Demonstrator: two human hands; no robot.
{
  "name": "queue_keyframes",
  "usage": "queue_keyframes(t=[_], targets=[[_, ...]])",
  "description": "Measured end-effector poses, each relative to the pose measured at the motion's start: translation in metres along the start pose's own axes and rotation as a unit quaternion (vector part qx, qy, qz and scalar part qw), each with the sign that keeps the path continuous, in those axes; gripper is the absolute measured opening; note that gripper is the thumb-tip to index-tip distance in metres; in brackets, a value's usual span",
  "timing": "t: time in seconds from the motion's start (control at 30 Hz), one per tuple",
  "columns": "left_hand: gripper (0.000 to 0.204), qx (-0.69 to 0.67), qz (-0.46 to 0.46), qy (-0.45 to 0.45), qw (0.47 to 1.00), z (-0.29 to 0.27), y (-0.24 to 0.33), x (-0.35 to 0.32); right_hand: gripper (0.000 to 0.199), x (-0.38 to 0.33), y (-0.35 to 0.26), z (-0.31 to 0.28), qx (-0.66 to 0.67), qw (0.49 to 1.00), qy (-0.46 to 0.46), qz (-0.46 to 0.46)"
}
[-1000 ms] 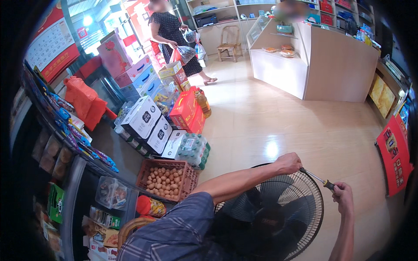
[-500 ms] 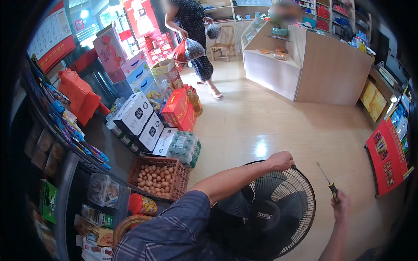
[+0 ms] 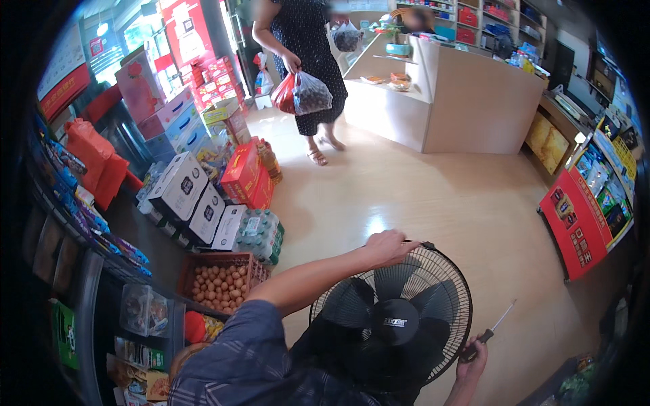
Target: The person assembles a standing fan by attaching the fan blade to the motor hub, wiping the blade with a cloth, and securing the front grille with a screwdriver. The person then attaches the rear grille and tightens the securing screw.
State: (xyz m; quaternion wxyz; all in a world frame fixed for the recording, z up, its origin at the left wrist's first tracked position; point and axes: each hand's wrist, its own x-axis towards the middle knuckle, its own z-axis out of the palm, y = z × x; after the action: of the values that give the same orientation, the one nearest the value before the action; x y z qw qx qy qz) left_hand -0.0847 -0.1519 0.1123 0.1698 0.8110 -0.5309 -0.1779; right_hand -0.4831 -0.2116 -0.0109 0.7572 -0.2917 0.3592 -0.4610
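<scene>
A black fan with a round wire guard stands in front of me, its dark blades facing up toward me. My left hand reaches across its top with fingers closed on the guard's upper rim. In my right hand, beside the guard's lower right edge, is a screwdriver. Its dark handle sits in my closed fingers, and the thin metal shaft points up and to the right, apart from the fan. The fan's lower part is hidden by the guard and my sleeve.
A brown crate of eggs, a pack of green bottles and stacked cartons line the left. Ahead, a person carries plastic bags near a wooden counter. A red display rack stands at right.
The person with the bags has come nearer and turned toward me. My right hand has moved in next to the guard, the screwdriver tilting from up-left to up-right. The view has shifted.
</scene>
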Motion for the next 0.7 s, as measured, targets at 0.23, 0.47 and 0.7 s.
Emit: queue_keyframes(t=[0.23,0.47,0.7], targets=[[0.058,-0.201,-0.064,0.080,0.974,0.021,-0.083,-0.062,0.019,-0.023,0.013,0.007,-0.137,0.986,0.069,-0.069],[0.069,-0.313,-0.198,0.098,0.924,0.075,-0.139,-0.100,0.022,-0.030,0.002,0.018,-0.289,0.954,0.070,-0.040],[0.070,-0.231,-0.218,0.129,0.939,0.050,-0.103,-0.105,0.021,-0.037,0.001,0.037,-0.374,0.923,0.075,-0.042]])
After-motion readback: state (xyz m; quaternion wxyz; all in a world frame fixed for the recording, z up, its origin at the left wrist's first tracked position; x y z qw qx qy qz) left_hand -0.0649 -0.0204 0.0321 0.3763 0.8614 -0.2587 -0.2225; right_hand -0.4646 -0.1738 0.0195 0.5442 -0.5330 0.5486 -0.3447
